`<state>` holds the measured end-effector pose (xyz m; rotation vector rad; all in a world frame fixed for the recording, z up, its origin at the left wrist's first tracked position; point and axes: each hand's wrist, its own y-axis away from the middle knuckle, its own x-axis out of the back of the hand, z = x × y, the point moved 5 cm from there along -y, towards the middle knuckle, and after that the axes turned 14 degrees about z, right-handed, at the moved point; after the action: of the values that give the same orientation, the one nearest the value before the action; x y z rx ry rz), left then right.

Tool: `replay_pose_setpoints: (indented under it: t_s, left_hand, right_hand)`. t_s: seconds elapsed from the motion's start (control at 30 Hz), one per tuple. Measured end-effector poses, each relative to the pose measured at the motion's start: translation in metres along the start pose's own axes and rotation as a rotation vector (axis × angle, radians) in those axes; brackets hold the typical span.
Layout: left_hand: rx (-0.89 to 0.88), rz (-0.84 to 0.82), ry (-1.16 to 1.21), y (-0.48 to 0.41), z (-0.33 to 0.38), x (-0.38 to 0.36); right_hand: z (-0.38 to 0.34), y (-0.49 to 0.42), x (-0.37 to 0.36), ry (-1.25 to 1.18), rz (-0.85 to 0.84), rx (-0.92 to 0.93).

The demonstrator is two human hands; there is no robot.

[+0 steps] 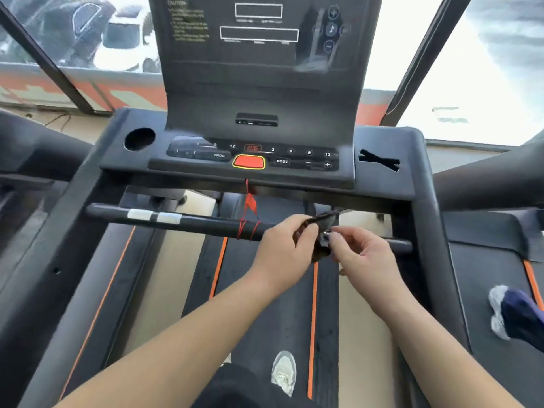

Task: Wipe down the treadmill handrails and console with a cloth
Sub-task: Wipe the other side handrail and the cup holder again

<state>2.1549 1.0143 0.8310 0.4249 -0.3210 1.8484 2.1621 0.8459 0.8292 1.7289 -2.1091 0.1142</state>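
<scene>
The cloth [319,231] is dark, brownish-black, bunched and crumpled, draped over the front crossbar [188,220] near its right end. The crossbar is a black round bar running across the treadmill below the console [253,156], with two silver sensor patches toward its left end and a red cord wound around its middle. The console is a dark grey panel with numbered buttons, a red stop button at its front edge, and an upright dark display behind. Black side handrails [426,219] run back from its corners.
</scene>
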Motion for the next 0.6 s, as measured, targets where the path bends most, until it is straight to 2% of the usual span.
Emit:
replay_pose_setpoints:
  t_s: [0.17, 0.23, 0.43, 0.6]
  left_hand:
    - [0.474, 0.065, 0.29, 0.044, -0.04, 0.037]
    - [0.588, 0.113, 0.388, 0.057, -0.053, 0.05]
    - [0.644, 0.167, 0.368, 0.082, -0.084, 0.09]
    - [0.667, 0.131, 0.341, 0.094, -0.092, 0.115]
  right_hand:
    - [0.002, 0.026, -0.046, 0.017, -0.238, -0.044]
    - [0.006, 0.038, -0.066, 0.063, -0.349, -0.031]
    - [0.011, 0.059, -0.109, 0.09, -0.425, -0.017]
    - [0.004, 0.076, -0.13, 0.197, -0.519, 0.129]
